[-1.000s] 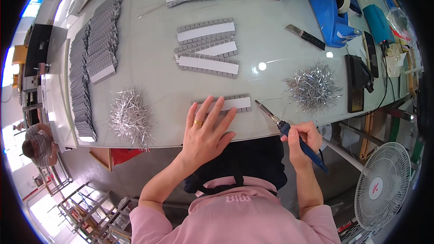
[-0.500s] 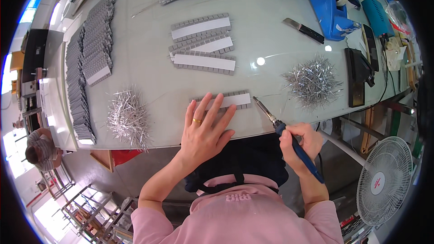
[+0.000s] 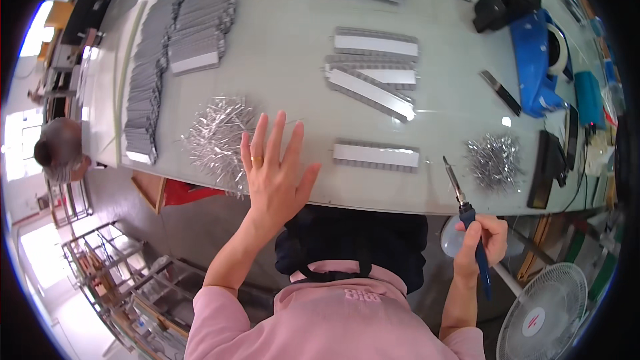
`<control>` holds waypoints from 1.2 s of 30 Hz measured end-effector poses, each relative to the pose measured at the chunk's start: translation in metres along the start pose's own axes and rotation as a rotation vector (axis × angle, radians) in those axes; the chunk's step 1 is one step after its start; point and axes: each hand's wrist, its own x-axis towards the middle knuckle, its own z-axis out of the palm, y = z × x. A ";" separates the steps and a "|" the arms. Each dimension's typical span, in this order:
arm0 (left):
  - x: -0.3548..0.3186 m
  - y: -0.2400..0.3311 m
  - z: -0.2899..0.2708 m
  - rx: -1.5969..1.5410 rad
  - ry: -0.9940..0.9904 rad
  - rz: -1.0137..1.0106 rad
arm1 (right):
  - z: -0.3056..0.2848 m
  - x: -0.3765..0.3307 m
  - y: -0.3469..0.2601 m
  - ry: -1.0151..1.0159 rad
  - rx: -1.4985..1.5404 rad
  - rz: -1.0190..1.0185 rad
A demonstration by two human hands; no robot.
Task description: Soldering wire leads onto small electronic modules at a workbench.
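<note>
Nearest, at the lower edge: pink sleeves and a dark apron, both forearms rising toward the pale surface [image 3: 300, 73]. Right hand [image 3: 479, 243] closed around the blue handle of a soldering iron [image 3: 467, 217], held like a pen off the surface's near edge, metal tip slanting up and left to just beside the right end of the nearest grey strip [image 3: 377, 155]. Left hand [image 3: 272, 170] spread flat and open, fingers splayed, ring on one finger, holding nothing; palm over the near edge, fingertips just beside a heap of silvery wire pieces [image 3: 217, 137] on its left. Grey strip lying flat between the two hands, white band along its top, apart from the left hand (tip contact with the strip: cannot tell). Right of the iron, a second silvery heap [image 3: 495, 160]. Farther back, three more white-banded strips [image 3: 373, 70] clustered mid-surface, one tilted across. Beyond, on the left, long rows of stacked grey strips [image 3: 173, 47] running to the far edge. On the far right, a blue tape dispenser [image 3: 539, 60]. Below the surface at the right, a white fan [image 3: 550, 313]. At far left, another person's head [image 3: 57, 153], well apart.
</note>
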 end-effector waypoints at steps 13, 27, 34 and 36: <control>-0.023 -0.010 0.006 -0.157 0.001 0.091 | 0.052 0.016 -0.022 -0.381 0.048 -0.112; -0.020 -0.011 0.010 -0.181 0.001 0.158 | 0.095 0.035 -0.043 -0.498 0.004 -0.239; -0.018 -0.011 0.011 -0.194 -0.004 0.172 | 0.101 0.039 -0.045 -0.514 -0.012 -0.248; -0.018 -0.011 0.011 -0.199 -0.009 0.172 | 0.102 0.041 -0.046 -0.521 -0.012 -0.263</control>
